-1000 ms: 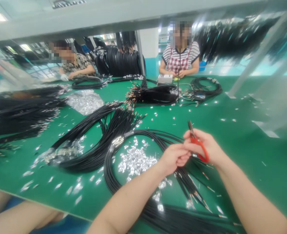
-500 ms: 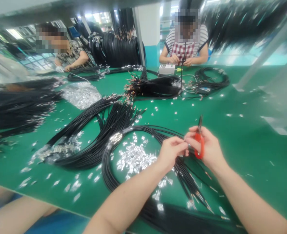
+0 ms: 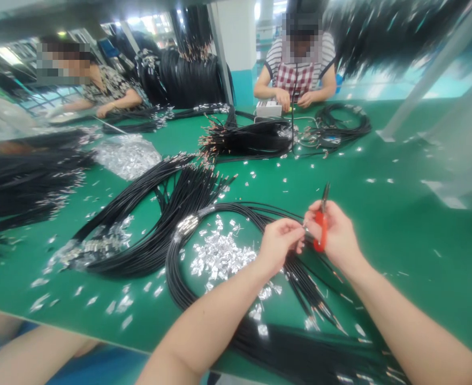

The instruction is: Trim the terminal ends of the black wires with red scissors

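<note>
My right hand point(image 3: 338, 238) grips red-handled scissors point(image 3: 321, 224), their dark blades pointing up and away from me. My left hand point(image 3: 278, 245) is pinched closed right beside it, fingertips touching the right hand's, on the end of a thin black cable; what exactly sits between the fingertips is too small to see. Below both hands a looped bundle of black cables point(image 3: 204, 251) lies on the green table point(image 3: 400, 235), with its stripped ends point(image 3: 320, 313) fanned toward me. A heap of silver foil scraps point(image 3: 220, 256) lies inside the loop.
More black cable bundles point(image 3: 167, 187) spread left and behind point(image 3: 248, 141), with a foil pile point(image 3: 126, 155). Two other people sit at the far side, hands on cables near a small white box point(image 3: 268, 109). Cables hang overhead at upper right point(image 3: 384, 37). A metal post point(image 3: 420, 80) slants right.
The scissors have turned from tilted left to nearly upright. Both hands have stayed together and shifted slightly up and left in view as my head moved.
</note>
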The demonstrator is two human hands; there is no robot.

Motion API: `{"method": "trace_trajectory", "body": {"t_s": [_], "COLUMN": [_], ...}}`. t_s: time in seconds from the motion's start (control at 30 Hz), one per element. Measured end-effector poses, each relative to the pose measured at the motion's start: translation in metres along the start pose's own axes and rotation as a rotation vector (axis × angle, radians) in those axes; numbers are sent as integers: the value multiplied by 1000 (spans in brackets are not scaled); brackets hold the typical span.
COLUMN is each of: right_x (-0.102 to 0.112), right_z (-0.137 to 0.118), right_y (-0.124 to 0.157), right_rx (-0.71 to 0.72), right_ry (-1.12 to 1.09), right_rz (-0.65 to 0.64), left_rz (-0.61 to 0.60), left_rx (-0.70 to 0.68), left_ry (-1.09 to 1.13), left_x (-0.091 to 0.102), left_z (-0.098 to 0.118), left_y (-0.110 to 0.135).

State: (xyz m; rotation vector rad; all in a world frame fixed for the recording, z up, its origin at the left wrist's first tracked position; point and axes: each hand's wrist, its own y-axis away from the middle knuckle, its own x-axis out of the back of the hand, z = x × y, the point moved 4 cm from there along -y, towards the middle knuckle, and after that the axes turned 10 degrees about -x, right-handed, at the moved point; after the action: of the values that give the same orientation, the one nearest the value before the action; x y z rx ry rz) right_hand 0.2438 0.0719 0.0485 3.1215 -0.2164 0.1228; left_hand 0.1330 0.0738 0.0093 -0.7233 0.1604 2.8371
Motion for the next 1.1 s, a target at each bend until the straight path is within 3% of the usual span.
{"method": "trace_trajectory", "body": {"t_s": [0.1, 0.23, 0.37, 0.5, 0.7, 1.1], "right_x": [2, 11, 16, 10, 6, 5], "right_z": [-1, -2, -7, -9, -9, -10], "right_y": [-1, -6, -8, -6, -2, 1], "right_rx": [2, -39, 117, 247, 334, 368], "right_ry": [66, 316, 767, 986, 1099, 1130], "right_rz": [-8, -86, -163, -202, -146, -137], "left_rz": [-60, -21, -11, -12, -19, -49], "left_rx": [46, 7, 17, 13, 6, 27], "left_ry": [63, 160, 237, 230, 213, 226], "left_x": [0, 6, 11, 12, 11, 8], "left_z": [2, 13, 22, 24, 22, 23], "left_y": [-1, -5, -10, -10, -9, -6]}}
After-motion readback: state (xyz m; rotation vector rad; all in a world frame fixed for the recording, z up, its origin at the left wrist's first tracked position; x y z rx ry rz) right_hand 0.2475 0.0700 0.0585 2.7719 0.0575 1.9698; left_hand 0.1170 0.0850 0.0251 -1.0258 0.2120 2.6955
